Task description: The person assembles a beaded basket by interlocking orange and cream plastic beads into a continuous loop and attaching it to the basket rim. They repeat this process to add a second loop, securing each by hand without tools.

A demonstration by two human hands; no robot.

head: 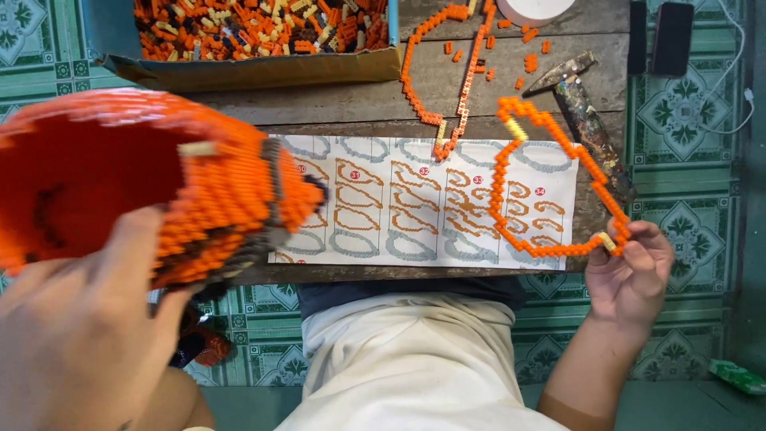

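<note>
Here we pinch the orange block ring [550,187] in our right hand [630,275], its loop stretching toward eleven o'clock, while our left hand [88,319] grips the big orange model [144,183] at nine o'clock.

Left hand [76,319] blurred; brick box [255,68] cut off.

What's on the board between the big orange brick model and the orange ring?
In the head view, only the printed instruction sheet lies between the orange brick model and the orange ring.
</note>
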